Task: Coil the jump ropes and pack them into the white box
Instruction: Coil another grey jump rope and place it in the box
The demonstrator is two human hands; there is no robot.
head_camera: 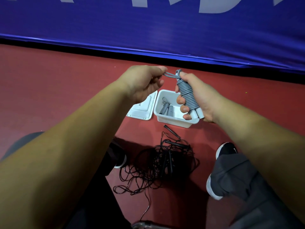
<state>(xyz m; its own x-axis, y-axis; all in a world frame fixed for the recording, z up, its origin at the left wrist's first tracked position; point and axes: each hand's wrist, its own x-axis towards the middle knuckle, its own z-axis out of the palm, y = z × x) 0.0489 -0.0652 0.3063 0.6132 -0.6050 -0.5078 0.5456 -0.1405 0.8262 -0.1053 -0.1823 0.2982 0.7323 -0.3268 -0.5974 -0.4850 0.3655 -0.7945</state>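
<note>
My right hand [200, 98] grips a grey jump rope [187, 94] wound in tight turns around its two white handles, held over the white box [175, 121]. My left hand [145, 83] pinches the rope's loose grey end loop beside the top of the bundle. Inside the box lies another coiled grey rope [166, 109]. On the red floor in front of the box sits a tangled heap of black jump ropes [163, 162] with black handles.
The box's white lid [142, 109] lies on the floor to the left of the box. A blue padded barrier [148, 27] runs along the far side. My two black shoes [227, 150] flank the black tangle.
</note>
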